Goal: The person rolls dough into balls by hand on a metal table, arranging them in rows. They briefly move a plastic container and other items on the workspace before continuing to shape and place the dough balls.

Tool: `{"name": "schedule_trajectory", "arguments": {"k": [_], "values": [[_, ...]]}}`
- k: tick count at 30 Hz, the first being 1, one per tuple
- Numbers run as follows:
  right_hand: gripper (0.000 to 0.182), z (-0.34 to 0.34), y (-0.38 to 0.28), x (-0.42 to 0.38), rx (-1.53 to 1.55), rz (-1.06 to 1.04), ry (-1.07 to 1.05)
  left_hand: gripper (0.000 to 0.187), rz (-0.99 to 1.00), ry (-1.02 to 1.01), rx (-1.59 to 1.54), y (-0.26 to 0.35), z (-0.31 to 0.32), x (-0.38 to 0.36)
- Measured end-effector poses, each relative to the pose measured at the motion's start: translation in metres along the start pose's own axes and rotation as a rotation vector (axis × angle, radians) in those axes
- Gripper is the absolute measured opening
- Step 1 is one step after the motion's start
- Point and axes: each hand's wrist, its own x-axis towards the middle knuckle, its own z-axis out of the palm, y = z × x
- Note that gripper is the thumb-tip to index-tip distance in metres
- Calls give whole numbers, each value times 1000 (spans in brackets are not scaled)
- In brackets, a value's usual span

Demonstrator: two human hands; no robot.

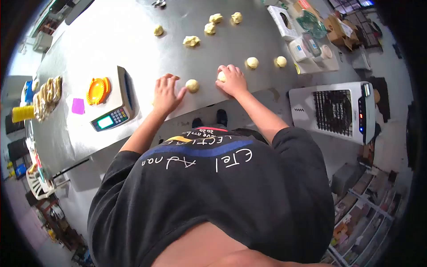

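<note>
My right hand is cupped over a dough ball near the table's front edge, its fingers curled round the far side. My left hand rests on the table with fingers slightly bent and thumb apart; whether anything lies under its palm is hidden. Just right of that thumb sits a smooth dough ball, apart from both hands. Two more round balls, one dough ball and another dough ball, stand to the right. Rougher dough lumps lie farther back.
A digital scale carrying an orange round mold stands left on the steel table. Beside it lie a purple card and bagged items. Plastic containers occupy the right corner. An air cooler stands right of the table.
</note>
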Motion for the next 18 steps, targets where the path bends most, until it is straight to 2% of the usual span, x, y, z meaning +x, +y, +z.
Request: {"name": "schedule_trajectory", "arguments": {"k": [1, 3, 4, 5, 7, 9, 11, 13, 15, 17, 18], "values": [[40, -4, 5, -1, -7, 11, 9, 53, 4, -53, -113, 10, 7, 3], [45, -12, 19, 4, 3, 11, 171, 61, -44, -24, -222, 27, 27, 5], [47, -16, 26, 7, -29, 63, 213, 66, -124, -60, -235, 35, 32, 5], [47, -21, 33, 10, -36, 66, 227, 66, -110, -53, -237, 34, 38, 5], [49, -31, 49, 15, -214, 278, 307, 63, -120, -95, -173, 29, 53, 4], [51, -35, 67, 20, -232, 331, 319, 58, -115, -87, -180, 28, 54, 6], [43, -34, 86, 27, -92, 334, 35, 54, -101, -69, -195, 26, 52, 4], [38, -31, 100, 33, -53, 275, 7, 52, -95, -51, -190, 24, 53, 5], [33, -28, 113, 40, -9, 215, -27, 50, -194, -25, -302, 22, 56, 6], [25, -36, 115, 38, 81, 182, -86, 49, -221, -16, -281, 27, 54, 7], [36, -35, 119, 38, 34, 166, -123, 50, -220, -27, -242, 27, 56, 7]]}}
